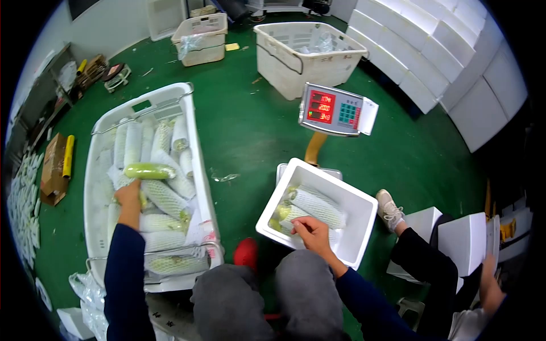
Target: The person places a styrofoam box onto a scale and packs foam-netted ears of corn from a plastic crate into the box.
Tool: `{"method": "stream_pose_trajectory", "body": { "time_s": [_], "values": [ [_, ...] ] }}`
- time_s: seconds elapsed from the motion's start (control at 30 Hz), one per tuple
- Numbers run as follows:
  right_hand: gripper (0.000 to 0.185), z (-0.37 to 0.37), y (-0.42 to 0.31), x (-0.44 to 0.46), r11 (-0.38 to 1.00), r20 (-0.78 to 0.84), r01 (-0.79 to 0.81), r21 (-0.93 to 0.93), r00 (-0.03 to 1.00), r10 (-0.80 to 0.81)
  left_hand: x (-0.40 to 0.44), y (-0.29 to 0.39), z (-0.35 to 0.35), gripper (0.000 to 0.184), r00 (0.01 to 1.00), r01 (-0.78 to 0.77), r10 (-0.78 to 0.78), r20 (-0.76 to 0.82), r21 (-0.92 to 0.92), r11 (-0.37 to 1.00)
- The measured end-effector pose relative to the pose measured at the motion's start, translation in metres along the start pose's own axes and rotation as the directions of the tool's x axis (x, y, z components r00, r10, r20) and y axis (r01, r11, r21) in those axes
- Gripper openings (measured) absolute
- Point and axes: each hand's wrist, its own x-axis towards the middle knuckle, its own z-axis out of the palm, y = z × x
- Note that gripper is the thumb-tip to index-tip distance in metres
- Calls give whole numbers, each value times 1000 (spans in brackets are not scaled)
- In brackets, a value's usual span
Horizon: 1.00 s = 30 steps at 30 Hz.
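My left hand [129, 194] reaches into a long white crate [203, 187] full of long vegetables in white foam-net sleeves. Its fingers bend down among the sleeved pieces and are partly hidden; what they grip cannot be made out. Just beyond the fingertips, a bare green gourd-like vegetable [149, 170] in clear film lies across the others. Over a white foam box [359, 238], my right hand [314, 234] hovers with loosely curled fingers, thumb apart, holding nothing visible. Inside that box lie a few netted vegetables [318, 206], partly covered by the hand. The box rests on a scale platform [330, 172].
The scale's lit display [333, 111] stands behind the box. Farther back are two white crates, one large [310, 74] and one smaller [205, 54]. Stacked foam boxes [409, 48] line the right. Another person's leg and shoe [391, 210] are close at right.
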Motion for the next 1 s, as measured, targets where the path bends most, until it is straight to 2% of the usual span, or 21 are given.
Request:
{"method": "stream_pose_trajectory", "body": {
  "time_s": [0.03, 0.07, 0.1, 0.13, 0.2, 0.27, 0.4, 0.43, 0.47, 0.5, 0.53, 0.6, 0.63, 0.7, 0.73, 0.77, 0.8, 0.87, 0.9, 0.93, 1.0],
  "values": [
    [17, -1, -2, -4, 1000, -6, -23, -8, 1000, 23, 3, 0, 6, 77, 996, 29, -17, -83, 146, 989],
    [16, -7, 1, -6, 999, 1, 23, -46, 1000, -23, 3, -8, 4, 72, 991, 109, -85, 108, -242, 964],
    [16, -20, 2, -10, 995, 6, -52, -81, 999, 52, 2, -16, 2, 67, 944, 293, -149, 294, -545, 786],
    [16, -31, 29, -9, 998, -38, 40, -45, 998, -42, -4, -11, -19, 59, 896, 424, -188, 403, -648, 633],
    [18, -51, 10, -14, 998, -73, -67, -9, 995, 66, -40, 18, -71, 44, 814, 566, -174, 554, -691, 450],
    [21, -65, 1, -14, 986, -140, -128, 110, 980, 143, -102, 54, -124, 39, 697, 689, -101, 710, -624, 369],
    [43, -6, -97, 9, 978, 46, -72, 197, 997, 64, -226, 127, -151, 55, 686, 426, 246, 685, -652, 627],
    [61, 15, -123, 18, 977, 200, -47, 209, 980, 4, -256, 148, -146, 58, 637, 352, 339, 692, -653, 671],
    [73, 34, -142, 25, 952, 275, 87, 294, 946, -172, -284, 168, -136, 59, 551, 321, 396, 735, -625, 712],
    [82, 52, -172, 33, 918, 325, 25, 397, 931, -166, -309, 187, -129, 61, 458, 276, 454, 764, -608, 745],
    [73, 65, -178, 42, 790, 252, -8, 612, 950, -186, -331, 205, -123, 63, 355, 222, 503, 788, -594, 773],
    [56, 69, -207, 58, 451, 308, -241, 859, 948, -80, -375, 222, -119, 62, 254, -82, 506, 824, -503, 860],
    [52, 61, -205, 52, 434, 283, -257, 863, 959, 5, -397, 214, -114, 60, 315, -83, 605, 731, -614, 785],
    [46, 49, -189, 44, 379, 248, -294, 878, 954, 166, -434, 197, -125, 56, 601, 111, 535, 594, -725, 679],
    [40, 41, -173, 40, 232, 304, -337, 912, 938, 166, -452, 192, -130, 55, 728, 187, 449, 519, -779, 598],
    [41, 40, -168, 28, 184, 314, -347, 920, 931, 187, -471, 189, -131, 46, 761, 141, 451, 467, -797, 587],
    [42, 46, -165, 12, 127, 309, -341, 932, 926, 217, -470, 186, -129, 45, 790, -56, 526, 315, -817, 574],
    [46, 67, -170, -31, 140, 346, -383, 913, 910, 229, -468, 186, -120, 44, 735, -412, 676, 43, -764, 496],
    [46, 72, -186, -56, 121, 374, -401, 908, 906, 197, -478, 202, -121, 43, 720, -474, 694, -26, -748, 464],
    [47, 74, -200, -73, 106, 415, -433, 895, 896, 157, -479, 201, -117, 42, 680, -479, 732, 42, -729, 488],
    [40, 54, -184, -66, 84, 441, -460, 884, 880, 176, -478, 194, -113, 39, 426, -696, 889, 168, -568, 440]
  ]
}}
